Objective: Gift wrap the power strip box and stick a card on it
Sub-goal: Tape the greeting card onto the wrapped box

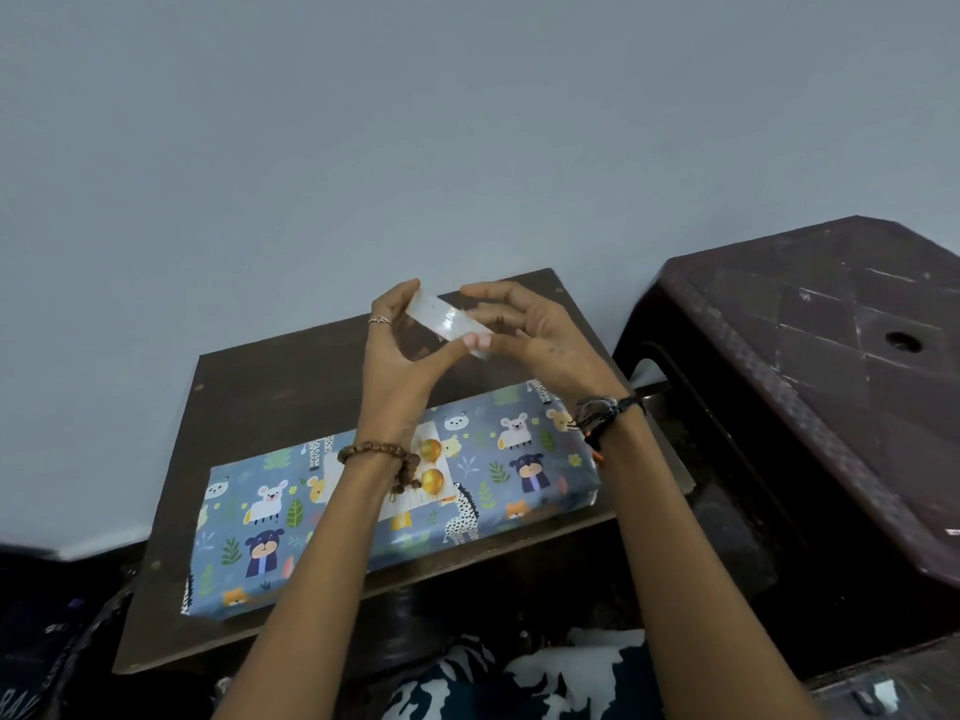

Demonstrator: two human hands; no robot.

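The left hand (400,350) and right hand (524,330) each pinch one end of a clear tape strip (448,320) above the wrapped box (395,496). The strip is likely light, limp and self-adhesive; grip it only at the ends and keep it taut.

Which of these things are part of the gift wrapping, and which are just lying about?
Part of the job:
- wrapped box on the small dark table
- card with gold balloons, lying on the box
- strip of clear tape, stretched between the left hand and right hand

Just lying about:
- dark plastic stool on the right
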